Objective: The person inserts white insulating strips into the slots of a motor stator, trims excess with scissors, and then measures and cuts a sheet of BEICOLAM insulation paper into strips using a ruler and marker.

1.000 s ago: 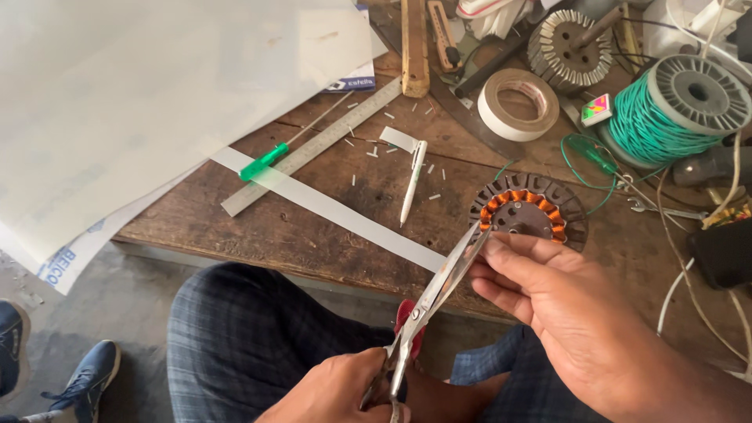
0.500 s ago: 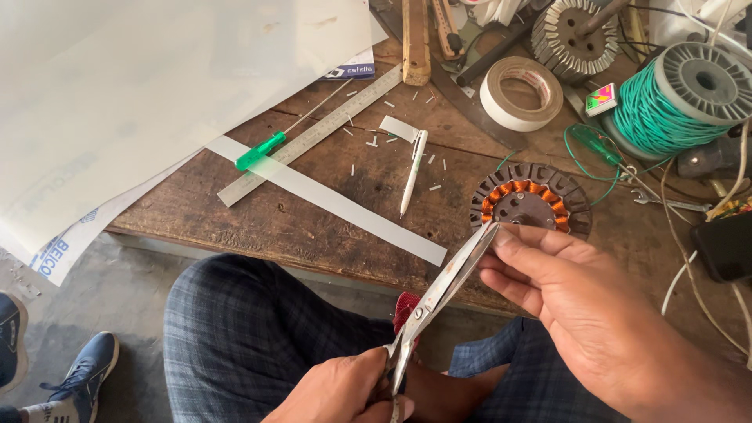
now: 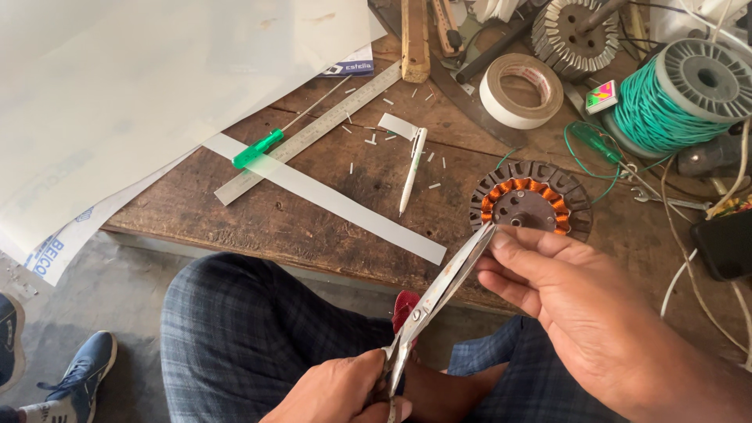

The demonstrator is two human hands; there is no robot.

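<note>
The left hand (image 3: 345, 392), low over the lap, is clamped on the handles of the scissors (image 3: 439, 294), whose blades slant up to the counter's near edge (image 3: 313, 262). The right hand (image 3: 580, 305) has its fingers pinched together at the blade tips; what they pinch is too small to tell. Just beyond, on the counter, lies a copper-wound stator (image 3: 531, 202). A white strip (image 3: 329, 200) and a pen (image 3: 412, 168) lie further left.

Steel scissors (image 3: 442, 286), red-handled, blades nearly closed, angled up-right
</note>
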